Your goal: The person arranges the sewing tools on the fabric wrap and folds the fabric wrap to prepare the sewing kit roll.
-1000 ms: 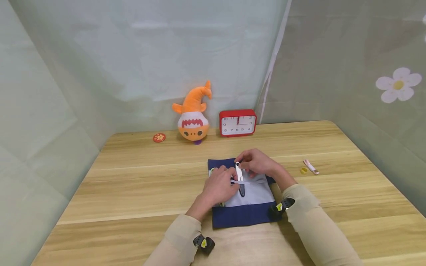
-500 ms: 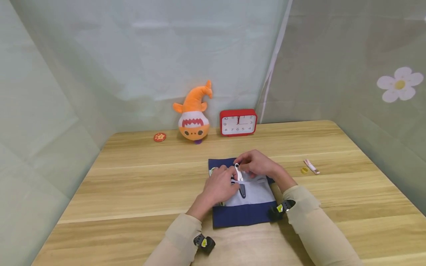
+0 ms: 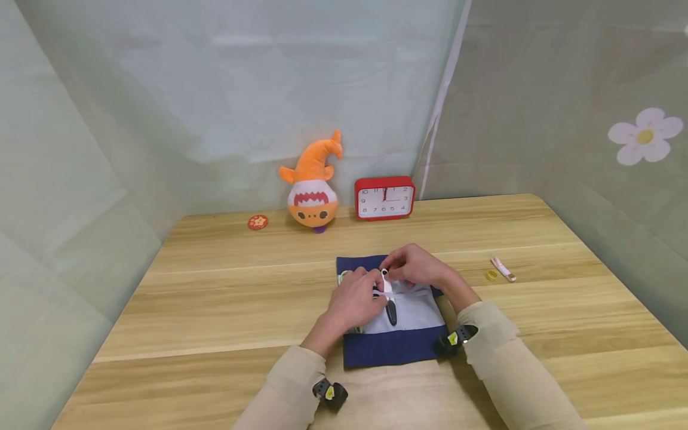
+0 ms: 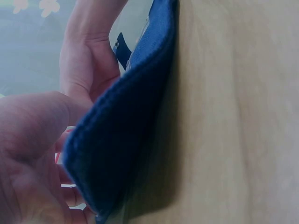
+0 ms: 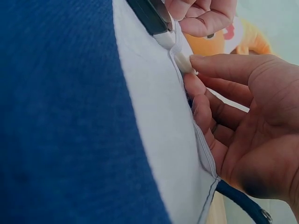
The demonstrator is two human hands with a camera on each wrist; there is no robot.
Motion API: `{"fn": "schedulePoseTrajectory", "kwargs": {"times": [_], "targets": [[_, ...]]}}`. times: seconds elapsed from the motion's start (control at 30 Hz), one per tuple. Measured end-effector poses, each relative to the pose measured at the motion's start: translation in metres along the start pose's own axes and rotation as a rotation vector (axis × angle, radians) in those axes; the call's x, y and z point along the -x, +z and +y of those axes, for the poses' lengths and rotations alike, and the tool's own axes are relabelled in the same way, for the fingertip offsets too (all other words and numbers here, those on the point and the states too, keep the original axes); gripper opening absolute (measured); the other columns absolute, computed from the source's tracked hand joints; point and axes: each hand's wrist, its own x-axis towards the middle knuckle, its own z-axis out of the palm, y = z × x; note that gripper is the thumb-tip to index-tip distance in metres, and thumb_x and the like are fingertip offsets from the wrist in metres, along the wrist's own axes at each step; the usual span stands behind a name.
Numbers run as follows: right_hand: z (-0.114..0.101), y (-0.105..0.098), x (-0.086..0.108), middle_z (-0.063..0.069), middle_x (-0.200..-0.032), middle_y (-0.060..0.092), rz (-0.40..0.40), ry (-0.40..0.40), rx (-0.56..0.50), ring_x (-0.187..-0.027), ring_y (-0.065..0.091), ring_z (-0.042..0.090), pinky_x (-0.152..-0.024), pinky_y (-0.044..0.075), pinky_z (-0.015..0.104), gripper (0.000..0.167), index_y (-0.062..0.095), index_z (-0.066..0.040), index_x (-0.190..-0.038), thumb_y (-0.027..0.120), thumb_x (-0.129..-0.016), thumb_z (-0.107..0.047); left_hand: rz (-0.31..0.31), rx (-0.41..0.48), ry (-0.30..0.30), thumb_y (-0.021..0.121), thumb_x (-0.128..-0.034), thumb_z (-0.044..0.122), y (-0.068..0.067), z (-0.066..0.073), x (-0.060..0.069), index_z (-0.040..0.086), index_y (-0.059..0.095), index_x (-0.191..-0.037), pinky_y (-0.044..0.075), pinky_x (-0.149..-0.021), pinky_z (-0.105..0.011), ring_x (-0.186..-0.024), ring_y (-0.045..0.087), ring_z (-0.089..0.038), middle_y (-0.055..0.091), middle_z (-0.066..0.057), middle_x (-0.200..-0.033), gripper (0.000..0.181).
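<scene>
A navy fabric organizer (image 3: 395, 349) with a pale lining lies spread on the table, a thin elastic band (image 3: 414, 293) running across it. Under that band sits a slim tool (image 3: 392, 312) with a black lower part and a white upper end with a round hole. My right hand (image 3: 416, 264) pinches the white end between thumb and finger, also visible in the right wrist view. Beside it, my left hand (image 3: 357, 298) bends over the organizer's left half, fingertips at the band close to the tool. Green-edged items under the left hand are mostly hidden.
At the back stand an orange shark plush (image 3: 313, 185) and a red clock (image 3: 384, 199), with a round red patch (image 3: 258, 222) to their left. On the right lie a small yellow ring-shaped item (image 3: 491, 275) and a folded pink strip (image 3: 503, 270).
The tool has slid toward me under the elastic band, its black end now lower on the lining. My right hand followed it slightly; my left hand stayed in place.
</scene>
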Motion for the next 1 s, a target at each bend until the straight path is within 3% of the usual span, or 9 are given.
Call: {"fn": "schedulePoseTrajectory", "kwargs": {"times": [0.43,0.57,0.73,1.0], "targets": [[0.003,0.002,0.001,0.007,-0.091,0.066,0.012,-0.019,0.034,-0.072,0.056,0.019,-0.058,0.046,0.029,0.019,0.077,-0.006,-0.112,0.075,-0.094,-0.009,0.004,0.000,-0.004,0.070,-0.0970,0.025,0.000,0.001,0.000,0.019,0.063,-0.098,0.045,-0.069,-0.038,-0.098,0.051,-0.026,0.060,-0.007,-0.106,0.009],[0.005,0.000,0.003,0.008,-0.096,0.069,0.030,-0.023,0.035,-0.074,0.057,0.019,-0.060,0.049,0.029,0.023,0.076,-0.005,-0.117,0.074,-0.095,-0.010,0.002,0.001,-0.002,0.070,-0.0967,0.025,0.001,0.001,0.000,0.019,0.064,-0.098,0.044,-0.069,-0.037,-0.098,0.051,-0.026,0.060,-0.007,-0.106,0.009],[0.010,-0.015,0.015,0.009,-0.095,0.068,0.138,-0.026,0.013,-0.070,0.058,0.020,-0.061,0.052,0.030,0.029,0.073,-0.005,-0.125,0.073,-0.097,-0.016,0.008,0.001,0.003,0.071,-0.0962,0.026,0.001,0.001,0.000,0.019,0.065,-0.100,0.045,-0.071,-0.038,-0.098,0.052,-0.026,0.060,-0.007,-0.108,0.010],[0.035,-0.065,0.058,0.021,-0.099,0.068,0.358,-0.004,-0.020,-0.070,0.059,0.019,-0.060,0.053,0.031,0.034,0.069,0.002,-0.129,0.071,-0.101,-0.017,0.052,0.015,-0.010,0.073,-0.0970,0.027,-0.003,0.004,0.001,0.017,0.068,-0.105,0.044,-0.069,-0.037,-0.094,0.053,-0.026,0.059,-0.009,-0.109,0.014]]}}
